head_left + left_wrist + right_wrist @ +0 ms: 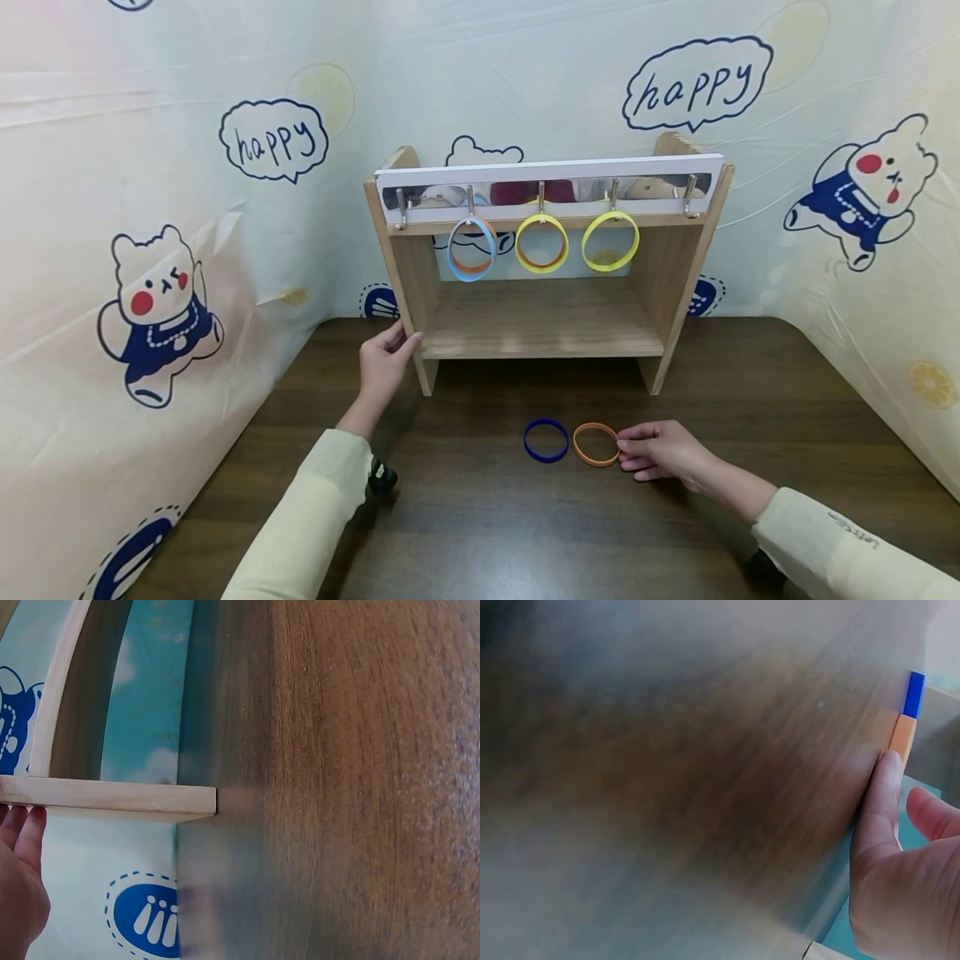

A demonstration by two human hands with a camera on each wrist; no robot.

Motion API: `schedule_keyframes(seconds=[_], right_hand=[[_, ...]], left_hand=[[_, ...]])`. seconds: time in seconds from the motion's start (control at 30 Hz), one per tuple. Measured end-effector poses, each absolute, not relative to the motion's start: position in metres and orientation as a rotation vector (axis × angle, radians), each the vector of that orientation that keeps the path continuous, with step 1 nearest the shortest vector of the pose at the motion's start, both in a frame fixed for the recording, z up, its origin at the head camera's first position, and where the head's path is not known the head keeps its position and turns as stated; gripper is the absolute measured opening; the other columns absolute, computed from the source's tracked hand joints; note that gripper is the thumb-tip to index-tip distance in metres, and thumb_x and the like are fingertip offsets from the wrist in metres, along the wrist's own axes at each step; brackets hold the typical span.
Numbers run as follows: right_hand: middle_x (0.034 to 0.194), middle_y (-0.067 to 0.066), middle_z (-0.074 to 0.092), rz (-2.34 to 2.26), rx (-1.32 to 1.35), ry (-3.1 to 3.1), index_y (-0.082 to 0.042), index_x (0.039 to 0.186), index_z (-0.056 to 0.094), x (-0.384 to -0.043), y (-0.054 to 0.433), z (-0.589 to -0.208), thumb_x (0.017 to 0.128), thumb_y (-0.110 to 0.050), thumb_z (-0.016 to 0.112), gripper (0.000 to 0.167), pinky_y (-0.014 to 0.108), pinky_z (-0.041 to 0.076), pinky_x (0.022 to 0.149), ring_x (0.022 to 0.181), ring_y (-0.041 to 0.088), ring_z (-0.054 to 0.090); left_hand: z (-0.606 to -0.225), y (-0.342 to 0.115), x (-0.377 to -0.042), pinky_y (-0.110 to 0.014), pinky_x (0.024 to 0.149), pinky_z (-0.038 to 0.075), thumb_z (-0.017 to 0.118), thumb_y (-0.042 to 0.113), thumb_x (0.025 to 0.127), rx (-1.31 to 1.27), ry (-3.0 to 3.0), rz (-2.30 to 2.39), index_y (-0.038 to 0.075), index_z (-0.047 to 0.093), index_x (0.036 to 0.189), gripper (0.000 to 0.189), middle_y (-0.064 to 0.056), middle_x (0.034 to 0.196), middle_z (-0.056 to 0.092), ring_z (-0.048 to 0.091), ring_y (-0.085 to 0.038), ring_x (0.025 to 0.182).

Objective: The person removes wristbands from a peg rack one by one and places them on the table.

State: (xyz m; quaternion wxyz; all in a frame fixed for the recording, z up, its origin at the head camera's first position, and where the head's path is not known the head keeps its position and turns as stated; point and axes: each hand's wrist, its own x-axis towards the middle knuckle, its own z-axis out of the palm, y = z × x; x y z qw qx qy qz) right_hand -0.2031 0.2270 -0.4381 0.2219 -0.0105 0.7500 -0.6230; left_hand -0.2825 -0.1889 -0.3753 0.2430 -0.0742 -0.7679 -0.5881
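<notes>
My left hand (385,357) grips the left side panel of a wooden rack (547,342), thumb at its front edge and fingers on the outer side. Flat on the table lies an orange ring (597,462), close beside a dark blue ring (546,459). The fingertips of my right hand (663,452) are at the orange ring's right edge; in the right wrist view a finger touches the band while the thumb stands apart. From the rack's hooks hang a light blue ring (452,258) with orange behind it, a yellow ring (520,254) with orange inside, and another yellow ring (634,250).
A white-edged reflective strip (588,192) with several metal hooks runs across the rack's top; its outermost hooks hold no rings. The dark wooden table (480,517) extends in front. A patterned cloth (247,250) encloses the back and sides.
</notes>
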Motion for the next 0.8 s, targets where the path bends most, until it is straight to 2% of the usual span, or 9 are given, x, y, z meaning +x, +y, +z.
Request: schedule_keyframes(seconds=[0.47,0.8], right_hand=[[0.093,0.015,0.069,-1.734,-0.071,2.118,0.015,0.129,0.05,-0.206,0.23,-0.428,0.097,-0.013,0.061,0.044,0.036,0.06,0.069,0.083,0.025,0.07],[0.104,0.021,0.067,-1.803,-0.092,2.179,0.015,0.129,0.051,-0.21,0.231,-0.422,0.096,-0.015,0.063,0.046,0.037,0.06,0.073,0.087,0.026,0.069]], left_hand=[[-0.377,-0.19,-0.284,-0.035,0.085,0.053,0.07,0.004,0.089,-0.222,-2.08,-1.631,-0.008,0.059,0.126,0.04,-0.026,0.12,0.06,0.061,-0.032,0.108],[-0.378,-0.191,-0.285,-0.033,0.085,0.053,0.07,0.004,0.089,-0.231,-2.075,-1.652,-0.007,0.059,0.127,0.041,-0.026,0.12,0.06,0.061,-0.032,0.109]])
